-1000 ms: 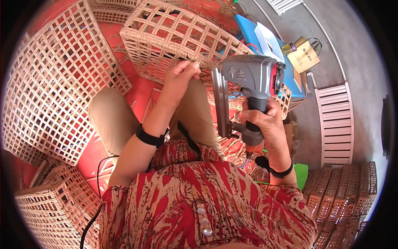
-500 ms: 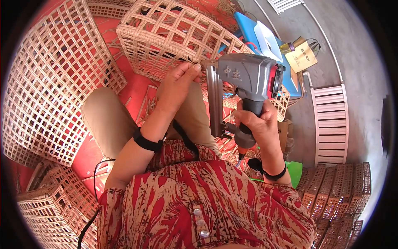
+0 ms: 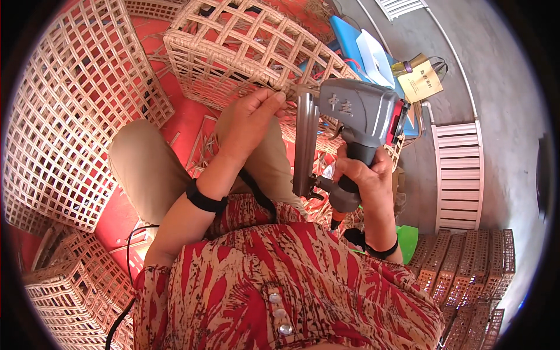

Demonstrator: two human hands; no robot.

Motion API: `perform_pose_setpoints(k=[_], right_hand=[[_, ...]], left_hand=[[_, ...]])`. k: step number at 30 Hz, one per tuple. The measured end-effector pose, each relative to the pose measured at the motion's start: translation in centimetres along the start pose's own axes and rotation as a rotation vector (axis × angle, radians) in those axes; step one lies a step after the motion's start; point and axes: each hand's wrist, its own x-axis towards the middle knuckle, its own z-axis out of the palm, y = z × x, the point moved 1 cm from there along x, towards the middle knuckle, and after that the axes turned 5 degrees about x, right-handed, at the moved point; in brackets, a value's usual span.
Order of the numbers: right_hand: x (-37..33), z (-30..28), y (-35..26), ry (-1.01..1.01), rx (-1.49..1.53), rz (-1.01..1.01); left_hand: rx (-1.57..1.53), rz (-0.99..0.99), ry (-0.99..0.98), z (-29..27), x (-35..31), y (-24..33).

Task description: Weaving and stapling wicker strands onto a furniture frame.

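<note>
My right hand [image 3: 367, 174] is wrapped round the handle of a grey air nail gun [image 3: 356, 111], held upright with its long magazine hanging at the left. The gun's nose points left, close to my left fingertips and the near edge of a large woven wicker basket [image 3: 233, 49]. My left hand [image 3: 256, 119] is closed in a pinch at that edge, thumb against forefinger. Whatever lies between those fingertips is too small to make out. Part of the basket's near side is hidden behind my left hand and the gun.
A tall woven lattice panel [image 3: 76, 111] leans at the left, above another wicker basket [image 3: 70, 291]. Cane scraps litter the red floor covering [image 3: 189, 131]. A blue table [image 3: 350, 38] and a paper bag [image 3: 420, 79] stand far right. Brown baskets [image 3: 466, 265] are stacked at the lower right.
The nail gun and my right hand have shifted slightly, with the gun's nose a little farther from my left fingertips. My left hand keeps its pinch at the basket's edge.
</note>
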Motion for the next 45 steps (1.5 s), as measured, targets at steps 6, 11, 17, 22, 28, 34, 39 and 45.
perform_pose_setpoints(k=[6,11,17,22,28,34,39,45], right_hand=[[-0.8,-0.4,0.6,0.010,0.034,0.015],[-1.0,0.2,0.5,0.057,0.029,0.015],[-1.3,1.1,0.4,0.106,0.042,0.001],[-1.1,1.3,0.6,0.135,0.022,-0.009],[0.0,0.4,0.9,0.112,-0.002,-0.034],[-1.1,0.4,0.0,0.088,0.004,-0.030],[-2.0,0.3,0.0,0.066,0.085,0.000],[-2.2,0.8,-0.2,0.134,0.050,0.024]], left_hand=[[0.067,0.090,0.002,-0.2,0.2,-0.5],[0.063,0.014,-0.022,0.3,0.2,-0.3],[0.053,0.041,-0.026,0.5,0.2,0.0],[0.036,0.057,-0.035,0.7,-0.1,0.0],[0.101,0.090,0.013,0.9,-0.7,0.6],[0.089,0.104,-0.010,0.4,-0.5,0.0],[0.088,0.105,-0.009,0.7,-0.4,0.4],[0.064,0.137,-0.019,0.8,-0.3,0.1]])
